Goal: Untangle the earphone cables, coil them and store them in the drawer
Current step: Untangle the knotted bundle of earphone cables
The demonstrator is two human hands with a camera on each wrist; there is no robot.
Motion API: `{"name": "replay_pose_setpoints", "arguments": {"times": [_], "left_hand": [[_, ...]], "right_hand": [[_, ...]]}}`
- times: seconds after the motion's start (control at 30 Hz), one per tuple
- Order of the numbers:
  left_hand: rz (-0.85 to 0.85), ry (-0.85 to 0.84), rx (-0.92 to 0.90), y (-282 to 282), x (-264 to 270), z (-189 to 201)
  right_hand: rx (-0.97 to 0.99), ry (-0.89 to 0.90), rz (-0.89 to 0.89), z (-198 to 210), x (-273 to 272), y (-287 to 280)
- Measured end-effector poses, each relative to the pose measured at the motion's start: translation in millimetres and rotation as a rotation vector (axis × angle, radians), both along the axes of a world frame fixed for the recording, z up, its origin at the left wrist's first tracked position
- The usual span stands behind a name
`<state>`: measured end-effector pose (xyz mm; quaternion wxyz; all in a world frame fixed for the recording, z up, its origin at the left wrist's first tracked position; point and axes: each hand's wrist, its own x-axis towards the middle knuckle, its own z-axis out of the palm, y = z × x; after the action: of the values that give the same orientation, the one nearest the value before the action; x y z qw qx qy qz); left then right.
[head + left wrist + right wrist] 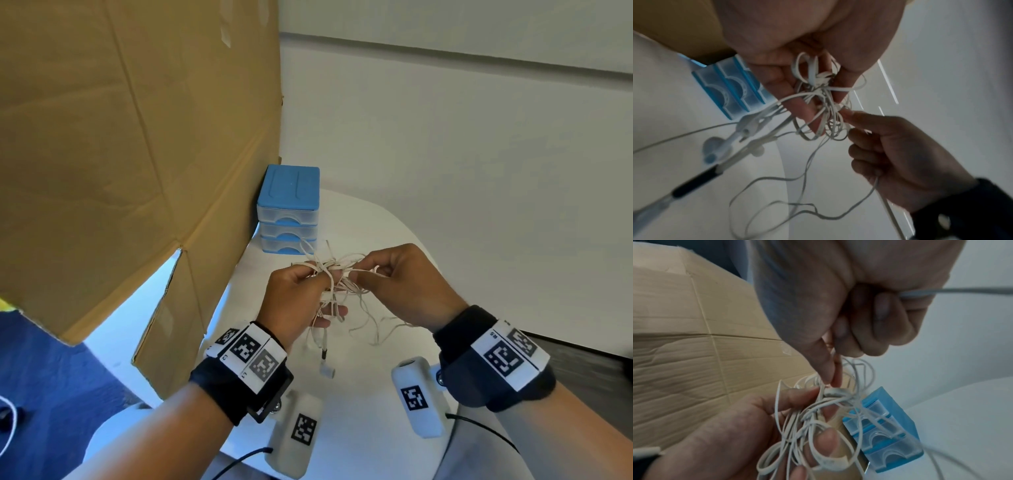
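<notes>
A knot of white earphone cables [337, 279] hangs in the air between both hands over the white table [346, 370]. My left hand [301, 291] grips the bundle [818, 91], fingers curled through its loops [807, 431]. My right hand [394, 277] pinches a strand at the knot [830, 386] with thumb and forefinger. Loose strands and a plug [323, 353] dangle below, with earbuds [715, 146] close to the left wrist camera. The small blue drawer unit [289, 209] stands behind, its three drawers closed.
A large cardboard box [130, 144] stands tilted on the left, right next to the drawer unit. A white wall [462, 137] lies behind the table. Blue floor [44, 373] shows at lower left. The table edge curves round on the right.
</notes>
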<state>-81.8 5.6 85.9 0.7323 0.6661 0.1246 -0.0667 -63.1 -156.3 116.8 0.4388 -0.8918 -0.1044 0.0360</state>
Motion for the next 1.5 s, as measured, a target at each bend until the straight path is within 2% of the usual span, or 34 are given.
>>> {"name": "replay_pose_setpoints", "arguments": {"times": [0.1, 0.3, 0.47, 0.57, 0.63, 0.7, 0.8, 0.87, 0.93, 1.03, 1.17, 1.3, 1.5], "left_hand": [[0.03, 0.019, -0.019, 2.8, 1.8, 0.9], [0.082, 0.075, 0.061, 9.3, 5.9, -10.2], [0.127, 0.08, 0.04, 16.6, 12.8, -14.9], [0.129, 0.042, -0.041, 16.1, 14.7, -8.1], [0.125, 0.009, -0.091, 15.9, 15.2, -3.7], [0.108, -0.026, -0.142, 14.7, 14.5, 0.8], [0.076, -0.059, -0.192, 10.8, 11.3, 7.8], [0.045, -0.068, -0.206, 8.4, 7.9, 10.3], [0.01, -0.077, -0.209, 5.0, 5.0, 10.7], [-0.017, -0.098, -0.21, 2.0, 2.4, 9.9], [-0.019, -0.116, -0.221, 5.8, 3.6, 8.3], [-0.02, -0.128, -0.201, 9.4, 6.5, 3.9], [-0.134, -0.154, -0.157, 6.3, 0.4, 3.4]], "right_hand": [[0.135, 0.037, 0.028, -2.1, -2.7, -1.0], [0.448, 0.068, 0.126, 6.0, -12.9, 4.1], [0.468, 0.006, 0.113, 28.2, -9.0, -8.4], [0.4, 0.005, 0.074, 29.1, -4.9, -20.7], [0.277, 0.073, 0.046, 25.0, -3.2, -29.6], [0.098, 0.157, -0.005, 13.1, 0.0, -38.6], [-0.286, 0.239, -0.02, -9.7, 0.3, -45.9], [-0.397, 0.24, 0.023, -20.9, -2.2, -42.6], [-0.254, 0.202, 0.079, -22.0, -6.1, -32.1], [0.113, 0.155, 0.156, -22.8, -5.8, -17.6], [0.469, 0.175, 0.057, -17.7, -3.3, -15.8], [0.529, 0.126, -0.02, -10.7, -7.6, -18.1], [0.515, 0.055, -0.141, -16.6, -12.7, -12.6]]}}
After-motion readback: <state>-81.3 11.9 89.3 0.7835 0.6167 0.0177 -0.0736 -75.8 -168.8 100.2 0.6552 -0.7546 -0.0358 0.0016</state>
